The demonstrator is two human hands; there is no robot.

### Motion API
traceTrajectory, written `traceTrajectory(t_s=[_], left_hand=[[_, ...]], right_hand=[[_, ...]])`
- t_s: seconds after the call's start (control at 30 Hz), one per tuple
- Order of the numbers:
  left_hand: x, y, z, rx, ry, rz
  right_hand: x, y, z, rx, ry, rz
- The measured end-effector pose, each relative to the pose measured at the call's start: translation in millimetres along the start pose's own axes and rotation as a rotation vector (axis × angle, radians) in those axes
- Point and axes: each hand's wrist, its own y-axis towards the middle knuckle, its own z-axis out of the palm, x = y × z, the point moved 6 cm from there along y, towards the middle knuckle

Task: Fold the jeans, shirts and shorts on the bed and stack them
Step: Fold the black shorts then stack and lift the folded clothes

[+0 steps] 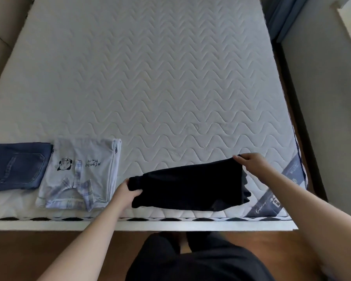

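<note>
Black folded shorts (193,187) sit near the front edge of the white quilted mattress (150,78), long axis running left-right, tilting up to the right. One left hand (128,192) grips the left end, one right hand (249,163) pinches the far right corner. One folded blue denim jeans (16,165) and one folded pale printed shirt (79,171) lie side by side to the left. Loads of open mattress behind.

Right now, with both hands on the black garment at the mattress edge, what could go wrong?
The black shorts lie close to the mattress front edge, so they might slide off if pulled nearer. The left hand and right hand grip opposite ends only; the loose middle may sag and spoil the fold. The folded shirt lies just beside the left hand and could get bumped.
</note>
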Motion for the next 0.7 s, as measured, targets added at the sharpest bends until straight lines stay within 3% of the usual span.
traceTrajectory(t_s=[0.4, 0.57, 0.7], left_hand=[[2.2, 141.1, -18.7, 0.042, 0.117, 0.002], [5.3, 182.8, -15.7, -0.036, 0.005, -0.051], [17.0, 203.9, -13.6, -0.131, 0.003, -0.066]], right_hand=[[56.2, 174.2, 79.6, 0.039, -0.267, -0.021], [71.4, 240.3, 104.9, -0.017, -0.307, -0.037], [60.3, 267.5, 113.1, -0.059, -0.181, -0.016]])
